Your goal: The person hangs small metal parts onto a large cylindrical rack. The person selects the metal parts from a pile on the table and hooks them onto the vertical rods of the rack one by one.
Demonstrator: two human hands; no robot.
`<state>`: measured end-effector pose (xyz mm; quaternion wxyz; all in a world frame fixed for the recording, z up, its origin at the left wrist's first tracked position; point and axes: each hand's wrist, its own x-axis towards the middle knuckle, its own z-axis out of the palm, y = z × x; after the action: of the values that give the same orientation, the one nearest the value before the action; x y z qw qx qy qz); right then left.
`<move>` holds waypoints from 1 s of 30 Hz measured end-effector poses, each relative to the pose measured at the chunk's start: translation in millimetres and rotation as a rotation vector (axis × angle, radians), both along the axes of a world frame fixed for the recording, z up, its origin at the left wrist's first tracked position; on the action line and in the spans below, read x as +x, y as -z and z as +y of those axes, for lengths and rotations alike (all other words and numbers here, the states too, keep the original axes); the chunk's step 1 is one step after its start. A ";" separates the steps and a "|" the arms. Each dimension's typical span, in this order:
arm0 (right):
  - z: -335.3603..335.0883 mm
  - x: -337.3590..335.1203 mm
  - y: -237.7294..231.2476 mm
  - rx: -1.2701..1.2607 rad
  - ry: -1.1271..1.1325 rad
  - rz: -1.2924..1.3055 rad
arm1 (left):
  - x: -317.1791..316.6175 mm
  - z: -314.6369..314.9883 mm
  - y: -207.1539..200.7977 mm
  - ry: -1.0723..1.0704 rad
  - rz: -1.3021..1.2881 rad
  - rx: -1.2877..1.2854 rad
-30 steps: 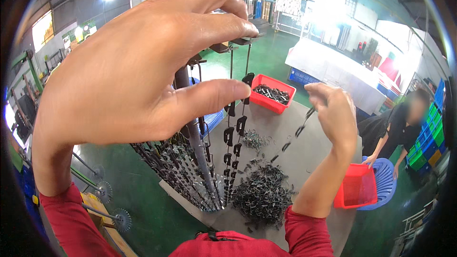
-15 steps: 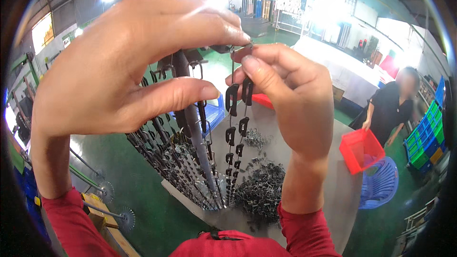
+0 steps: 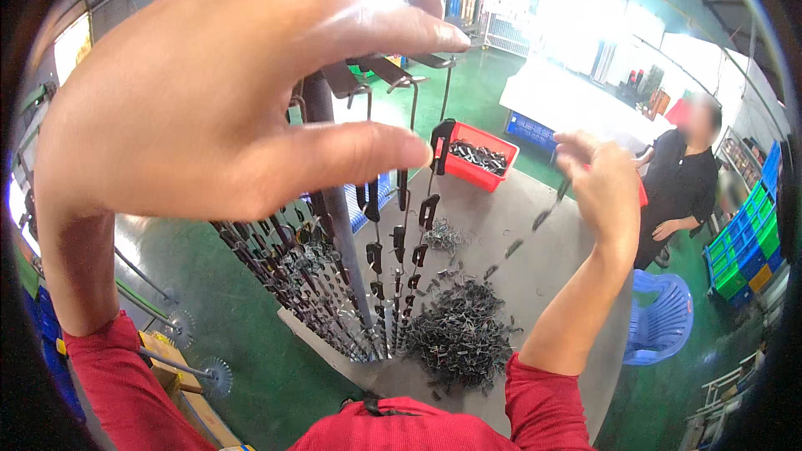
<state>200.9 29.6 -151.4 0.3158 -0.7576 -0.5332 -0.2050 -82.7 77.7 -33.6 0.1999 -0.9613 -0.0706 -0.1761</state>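
Observation:
My left hand (image 3: 242, 108) is raised at the upper left, thumb and fingers apart, among the hooks at the top of a rack. Its thumb tip is close to a black clip (image 3: 442, 146) on a hanging wire strand; whether they touch, I cannot tell. More strands with black clips (image 3: 398, 242) hang from the hooks around a grey post (image 3: 338, 209). Out to the right, my right hand (image 3: 601, 192) pinches the upper end of a separate strand of dark clips (image 3: 543, 217), which slants down toward the table. That strand is blurred.
Loose black clips lie in a pile (image 3: 459, 334) on the grey table (image 3: 543, 276). Behind it stands a red crate (image 3: 480, 175) holding clips. A person in black (image 3: 681, 175) stands at the right, near a blue plastic chair (image 3: 660, 317) and stacked green crates (image 3: 743, 234).
My right hand has left the hooks and moved right and down, now with a loose strand. My left hand shifted slightly up. The person has straightened, and the red crate they held is mostly hidden.

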 end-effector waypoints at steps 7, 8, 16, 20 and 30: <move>1.2 -53.1 -0.1 0.371 -0.956 0.636 | -4.8 10.8 6.0 0.115 -0.061 -0.073; -0.4 -62.8 -3.6 0.368 -1.039 0.628 | -5.2 12.6 6.5 0.139 -0.036 -0.004; 5.5 -92.2 -17.3 0.371 -1.175 0.827 | -7.1 9.7 9.7 0.123 -0.039 -0.060; 3.2 -81.6 -12.6 0.503 -1.099 0.789 | -4.2 -1.3 7.5 0.056 -0.042 -0.068; -5.6 -8.1 5.9 0.225 -0.193 0.014 | 2.0 -3.4 11.1 -0.056 -0.104 -0.112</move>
<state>192.8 24.0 -157.3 0.4204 -0.6642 -0.5750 -0.2270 -80.7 74.3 -44.7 0.1468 -0.9582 -0.1175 -0.2158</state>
